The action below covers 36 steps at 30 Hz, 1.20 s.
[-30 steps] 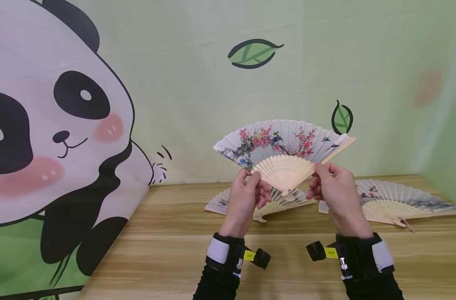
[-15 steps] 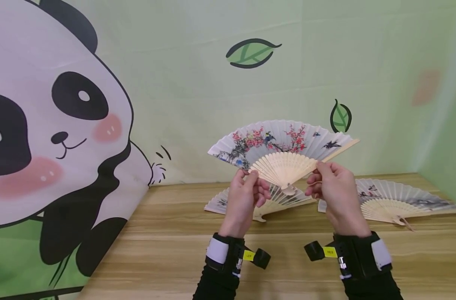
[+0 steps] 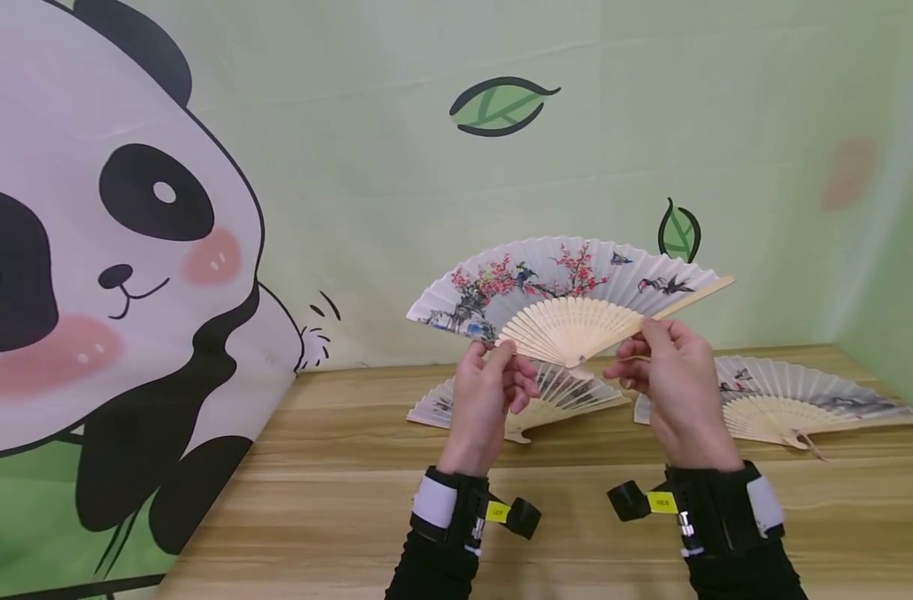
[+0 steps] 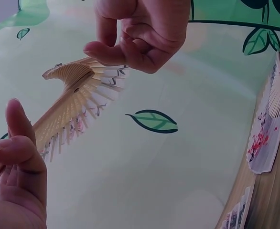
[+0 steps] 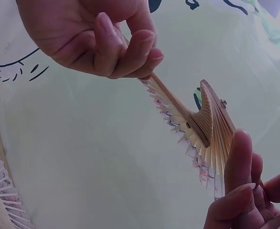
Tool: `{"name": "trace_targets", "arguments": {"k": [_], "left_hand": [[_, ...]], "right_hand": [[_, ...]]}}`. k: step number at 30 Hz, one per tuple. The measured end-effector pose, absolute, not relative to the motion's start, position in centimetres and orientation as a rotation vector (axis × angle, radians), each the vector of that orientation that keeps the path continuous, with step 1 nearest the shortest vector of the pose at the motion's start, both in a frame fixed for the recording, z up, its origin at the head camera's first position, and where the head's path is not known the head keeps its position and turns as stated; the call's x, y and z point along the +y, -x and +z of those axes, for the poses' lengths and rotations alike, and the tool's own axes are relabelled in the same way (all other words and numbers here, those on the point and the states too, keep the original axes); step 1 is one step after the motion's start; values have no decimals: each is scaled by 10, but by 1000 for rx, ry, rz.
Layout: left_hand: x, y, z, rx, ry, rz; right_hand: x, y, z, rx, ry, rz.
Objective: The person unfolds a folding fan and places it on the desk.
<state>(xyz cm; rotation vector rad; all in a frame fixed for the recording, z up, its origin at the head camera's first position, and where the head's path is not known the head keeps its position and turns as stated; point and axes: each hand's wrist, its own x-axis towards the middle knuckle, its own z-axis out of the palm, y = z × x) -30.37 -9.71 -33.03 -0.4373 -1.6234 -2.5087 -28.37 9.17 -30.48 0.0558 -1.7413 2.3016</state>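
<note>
A folding fan (image 3: 576,329), with pale slats and a white leaf painted with red blossoms and birds, is spread wide in mid-air in the head view. My left hand (image 3: 482,404) pinches its left edge between thumb and fingers. On the other side, my right hand (image 3: 681,387) pinches the right outer rib, other fingers loosely bent. The fan's pivot points down between the two hands. In the left wrist view the fan's slats (image 4: 75,88) appear from below; the right wrist view also shows its ribs (image 5: 202,124).
Two more spread fans lie on the wooden table (image 3: 561,533): one fan (image 3: 569,400) behind the held one, partly hidden, and another fan (image 3: 782,412) at right with a tassel. A green backdrop (image 3: 336,167) with a panda print (image 3: 148,250) rises behind and at left.
The held fan has spread wider: its left edge shifted left and its right rib right, showing more of the painted birds. Its pivot has risen slightly. The hands have barely moved.
</note>
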Motion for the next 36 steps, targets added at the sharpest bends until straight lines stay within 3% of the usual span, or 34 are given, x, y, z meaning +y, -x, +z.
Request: {"name": "trace_targets", "arguments": {"k": [36], "left_hand": [[-87,300,-334,-1567,510,-2497]], "right_hand": [[86,287,-305,-1477,122,2375]]}}
